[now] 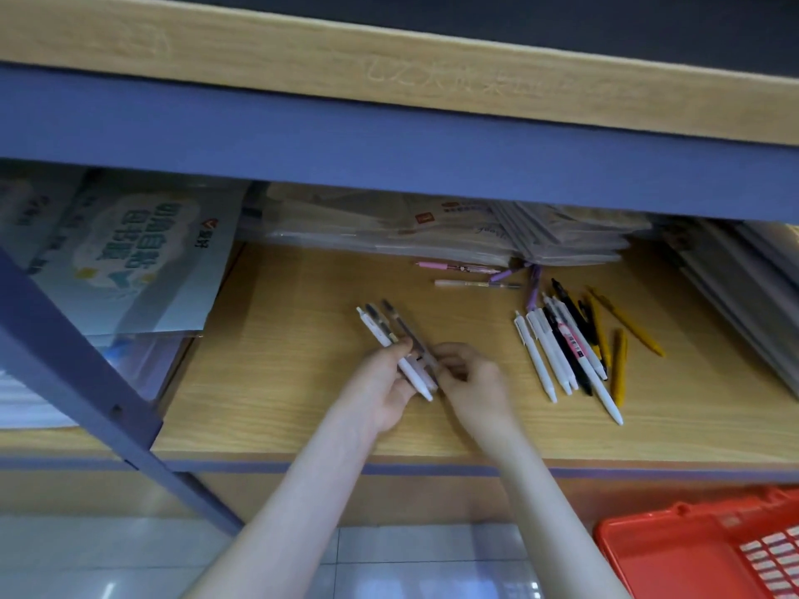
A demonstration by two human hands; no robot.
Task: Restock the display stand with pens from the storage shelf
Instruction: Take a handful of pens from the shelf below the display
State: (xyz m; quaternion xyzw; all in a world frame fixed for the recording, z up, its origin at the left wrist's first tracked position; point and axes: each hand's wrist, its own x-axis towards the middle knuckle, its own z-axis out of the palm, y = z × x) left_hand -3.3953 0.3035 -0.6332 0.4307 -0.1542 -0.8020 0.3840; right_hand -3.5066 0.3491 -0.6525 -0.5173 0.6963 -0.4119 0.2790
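A small bunch of pens (391,335), white and clear-bodied, lies in my left hand (380,389), whose thumb and fingers curl round their lower ends above the wooden shelf board (302,382). My right hand (469,380) pinches the same bunch from the right. A loose pile of pens (566,348), white, black and yellow, lies on the board to the right. Pink, white and purple pens (475,276) lie further back.
Stacked plastic-wrapped paper packs (454,231) fill the back of the shelf. A blue-white folder (129,261) sits at the left, and grey packs (743,287) at the right. A blue steel brace (99,395) crosses the left. A red basket (700,551) stands on the floor, lower right.
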